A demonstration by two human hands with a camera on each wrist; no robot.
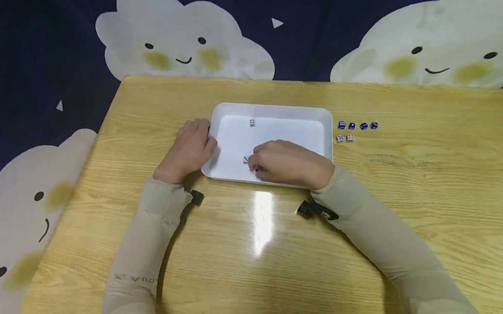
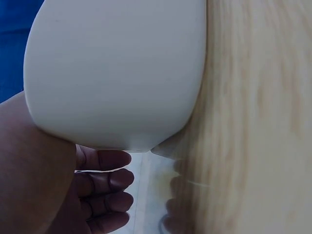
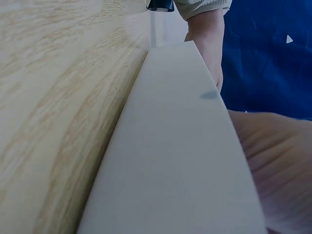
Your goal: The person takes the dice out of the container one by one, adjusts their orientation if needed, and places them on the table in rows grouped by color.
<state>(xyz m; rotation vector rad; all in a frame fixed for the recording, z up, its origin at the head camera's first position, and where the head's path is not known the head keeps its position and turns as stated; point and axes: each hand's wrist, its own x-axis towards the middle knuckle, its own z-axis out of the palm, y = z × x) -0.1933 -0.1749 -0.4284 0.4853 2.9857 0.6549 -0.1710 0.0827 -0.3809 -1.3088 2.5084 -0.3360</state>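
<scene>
A white rectangular tray [image 1: 276, 111] lies on the wooden table. My left hand [image 1: 189, 145] grips its left end, thumb over the rim and fingers outside. The left wrist view shows those fingers [image 2: 112, 200] past the tray's corner. Inside the tray, low over its floor, my right hand [image 1: 284, 161] pinches a small die with a red spot showing, mostly hidden by the fingers. Right beside these fingertips sits a white die [image 1: 246, 159] with dark pips. Another white die [image 1: 252, 123] lies near the tray's far wall. In the right wrist view the tray's near wall covers the fingertips.
Right of the tray, several blue dice [image 1: 352, 126] form a row on the table [image 1: 428, 203]. Two white dice [image 1: 345, 139] sit just in front of them. A dark cloth with cloud faces [image 1: 185, 40] hangs behind the table and at its left.
</scene>
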